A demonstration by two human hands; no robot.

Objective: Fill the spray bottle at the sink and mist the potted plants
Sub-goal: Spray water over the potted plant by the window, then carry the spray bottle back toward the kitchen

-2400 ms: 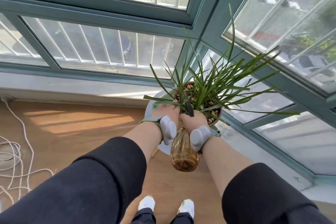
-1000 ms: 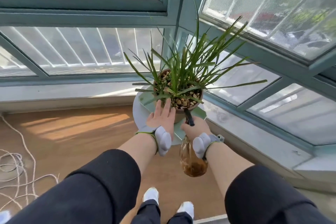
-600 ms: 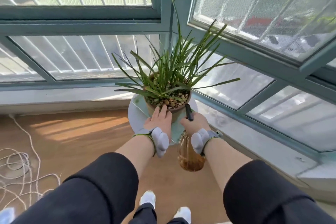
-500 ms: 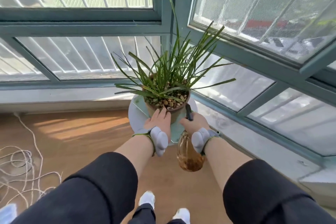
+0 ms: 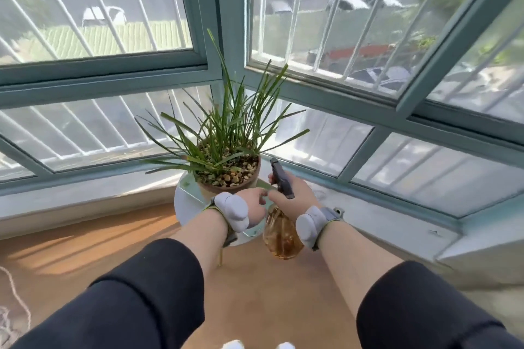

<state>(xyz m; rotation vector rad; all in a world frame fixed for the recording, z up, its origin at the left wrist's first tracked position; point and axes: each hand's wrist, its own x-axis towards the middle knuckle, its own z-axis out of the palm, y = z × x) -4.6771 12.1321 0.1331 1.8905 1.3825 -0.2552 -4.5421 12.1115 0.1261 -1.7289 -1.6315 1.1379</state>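
amber spray bottle (image 5: 282,238), green plant (image 5: 226,127), terracotta pot (image 5: 249,180), black sleeves (image 5: 147,292).

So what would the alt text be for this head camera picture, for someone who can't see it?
Seen from above, a person's right hand grips an amber spray bottle, nozzle pointing towards a grassy potted plant on a white round stand in a window corner. The left hand sits beside the bottle's neck, fingers relaxed.

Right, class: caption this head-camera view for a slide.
Amber spray bottle held in the right-hand grip beside a grassy potted plant on a white stand, left-hand grip hovering alongside.
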